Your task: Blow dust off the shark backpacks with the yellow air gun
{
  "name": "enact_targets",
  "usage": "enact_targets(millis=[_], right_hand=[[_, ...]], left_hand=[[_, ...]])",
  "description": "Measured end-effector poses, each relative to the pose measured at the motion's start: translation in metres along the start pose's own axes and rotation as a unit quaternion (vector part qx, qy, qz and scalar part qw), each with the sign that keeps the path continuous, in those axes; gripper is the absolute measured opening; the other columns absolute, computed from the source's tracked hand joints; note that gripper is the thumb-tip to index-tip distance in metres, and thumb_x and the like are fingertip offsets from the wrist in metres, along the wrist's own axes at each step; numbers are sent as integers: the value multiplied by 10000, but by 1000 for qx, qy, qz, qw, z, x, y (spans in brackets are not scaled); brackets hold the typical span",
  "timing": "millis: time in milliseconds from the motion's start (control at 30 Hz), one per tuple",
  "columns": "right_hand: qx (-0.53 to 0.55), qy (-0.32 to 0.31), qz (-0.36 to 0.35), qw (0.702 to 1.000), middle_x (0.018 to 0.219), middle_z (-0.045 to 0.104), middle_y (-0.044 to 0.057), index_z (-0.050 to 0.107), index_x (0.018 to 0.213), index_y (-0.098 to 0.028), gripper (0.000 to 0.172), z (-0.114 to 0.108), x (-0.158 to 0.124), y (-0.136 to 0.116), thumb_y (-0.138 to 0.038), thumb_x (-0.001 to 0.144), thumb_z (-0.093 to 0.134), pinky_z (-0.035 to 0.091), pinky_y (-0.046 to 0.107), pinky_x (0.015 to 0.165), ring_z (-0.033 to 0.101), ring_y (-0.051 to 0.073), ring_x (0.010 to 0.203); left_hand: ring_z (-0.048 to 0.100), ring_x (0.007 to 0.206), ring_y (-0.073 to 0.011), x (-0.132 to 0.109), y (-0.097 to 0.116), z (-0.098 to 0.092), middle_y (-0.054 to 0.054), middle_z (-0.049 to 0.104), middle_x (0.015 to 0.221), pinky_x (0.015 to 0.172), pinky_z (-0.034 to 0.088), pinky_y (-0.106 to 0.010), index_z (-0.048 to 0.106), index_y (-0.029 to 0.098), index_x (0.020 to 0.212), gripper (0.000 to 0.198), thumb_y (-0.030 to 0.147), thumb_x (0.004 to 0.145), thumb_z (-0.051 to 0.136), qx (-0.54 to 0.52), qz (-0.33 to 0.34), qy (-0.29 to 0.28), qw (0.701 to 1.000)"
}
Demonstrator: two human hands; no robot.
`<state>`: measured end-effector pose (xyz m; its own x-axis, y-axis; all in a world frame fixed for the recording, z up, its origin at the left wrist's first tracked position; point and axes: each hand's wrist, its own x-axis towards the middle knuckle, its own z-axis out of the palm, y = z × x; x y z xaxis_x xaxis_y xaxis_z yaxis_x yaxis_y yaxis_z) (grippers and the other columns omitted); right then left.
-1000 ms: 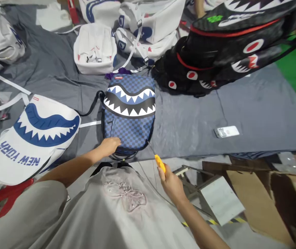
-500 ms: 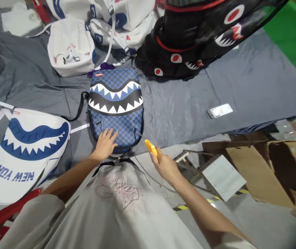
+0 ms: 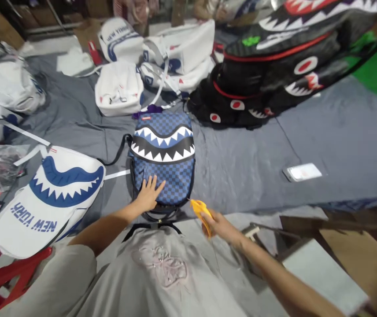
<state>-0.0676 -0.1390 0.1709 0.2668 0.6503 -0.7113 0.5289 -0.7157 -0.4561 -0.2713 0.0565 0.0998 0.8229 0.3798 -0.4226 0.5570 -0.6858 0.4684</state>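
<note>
At the near edge of the table (image 3: 241,176), a blue checked backpack (image 3: 167,169) is laid with its toothed-mouth print upward. On its lower part the left hand (image 3: 147,196) is placed with fingers spread, and nothing is seen to be pinched by this grip. In the grip of the right hand (image 3: 220,225), the handle of a yellow-handled tool (image 3: 199,208) is held, with the fingers wrapped around it. The thin tip is pointed at the lower right corner of the backpack; whether the fabric is touched cannot be told.

As a judgement, the fabric could be scratched or pierced if the tip is pushed too strongly, and the spread fingers could be hurt if the tip slips toward them.

At the left side, a white backpack (image 3: 48,202) is laid, and a white strap (image 3: 117,175) is stretched from it to the blue one, so a snag is possible. Beyond, white bags (image 3: 119,86) are gathered; the far right is blocked by stacked black bags (image 3: 257,88). A phone (image 3: 304,172) is placed well apart.
</note>
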Motion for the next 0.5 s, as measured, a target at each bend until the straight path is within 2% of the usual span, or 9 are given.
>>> enact_targets(millis=[33,67,133,167,233,267,333,400,500], right_hand=[[160,-37,6,986,609,628,14,541,885,-193,526,7,-5,8,-655,947,296,472,278,516,605,166,485],[277,-54,10,959,622,619,12,511,886,-204,580,14,-12,14,-739,904,289,501,308,537,613,178,502],[435,-50,3,899,643,600,11,489,899,-215,599,26,-25,22,-793,865,336,530,352,586,611,191,535],[469,-25,-12,883,640,584,3,496,926,-216,575,30,-31,22,-772,879,360,531,358,601,596,188,540],[503,38,-49,862,615,545,-20,509,1033,-213,523,33,-41,16,-706,925,373,514,347,584,547,177,521],[514,71,-64,852,593,520,-33,503,1079,-212,513,34,-44,11,-688,935,376,496,334,557,516,169,500],[524,116,-80,840,551,472,-54,499,1070,-213,503,37,-51,4,-684,937,386,445,301,495,464,154,458],[516,144,-87,840,529,451,-57,494,950,-220,492,44,-59,1,-700,931,388,398,279,454,436,138,428],[457,186,-76,867,523,461,-49,475,828,-223,491,57,-65,2,-689,948,375,389,268,474,442,123,438]], left_hand=[[262,1504,-433,-3,3,-3,-203,330,1613,1221,198,-603,447,173,1515,815,63,735,658,-35,12,23,999],[392,1455,-391,-6,6,-10,-182,456,1545,1209,279,-547,532,181,1455,687,59,780,581,-61,20,43,997],[595,1285,-331,-6,14,-36,-151,632,1377,1119,426,-477,627,206,1360,517,118,878,462,-80,20,67,994],[643,1205,-322,-4,18,-55,-140,679,1303,1074,461,-478,644,218,1333,468,172,918,433,-82,11,86,993],[666,1117,-337,8,25,-98,-128,730,1174,1047,454,-520,667,229,1282,398,304,959,448,-95,-16,155,983],[674,1067,-345,15,29,-120,-123,750,1064,1034,451,-524,706,224,1197,351,357,952,492,-110,-39,210,971],[683,994,-345,30,37,-157,-110,747,906,1001,458,-489,748,217,1039,279,399,927,568,-117,-66,261,956],[693,935,-334,38,45,-177,-102,733,833,948,476,-433,757,209,957,236,388,913,609,-100,-69,258,959],[706,861,-298,35,56,-181,-88,735,800,841,489,-359,746,204,978,216,364,922,612,-34,-45,235,970]])
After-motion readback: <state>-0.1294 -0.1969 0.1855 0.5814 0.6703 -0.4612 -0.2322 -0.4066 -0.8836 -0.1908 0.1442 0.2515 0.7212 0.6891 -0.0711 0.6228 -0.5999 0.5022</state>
